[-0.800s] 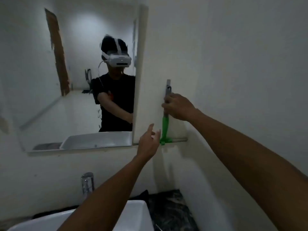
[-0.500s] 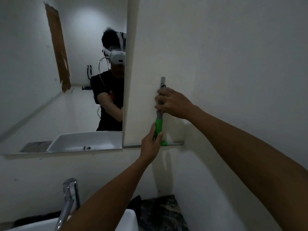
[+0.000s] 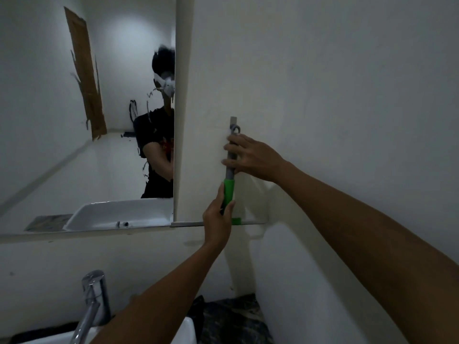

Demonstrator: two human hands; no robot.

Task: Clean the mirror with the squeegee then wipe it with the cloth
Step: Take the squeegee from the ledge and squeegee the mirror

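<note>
**Both hands on the squeegee at the mirror's lower right corner**

The squeegee (image 3: 229,180) stands upright against the flat glass of the mirror (image 3: 74,170), close to the mirror's lower right corner. Its handle is a slim rod in two parts: a matte grey upper length ending in a small hanging loop, and a bright green, smooth plastic lower length. At the bottom a green bracket meets a thin, straight grey blade that lies level along the mirror's bottom edge.

The right hand (image 3: 250,157) is closed around the grey part of the handle, fingers curled over it from the right, just below the loop. The left hand (image 3: 218,217) is wrapped around the green part lower down, thumb pointing up along the rod, directly above the blade. The two hands are near each other but apart, with a short stretch of handle bare between them.

The mirror is a large frameless pane with a crisp vertical seam left of the squeegee; left of that seam it reflects a person in a dark short-sleeved shirt, a torn brown strip on a white wall, and a white rectangular basin. Below the mirror, a polished chrome faucet (image 3: 93,301) with a cylindrical body rises over the glossy white rim of the sink (image 3: 183,331). Below the mirror's right corner lies something dark and crumpled (image 3: 233,319); what it is cannot be told. To the right of the mirror runs a plain, matte white wall (image 3: 347,70).
</note>
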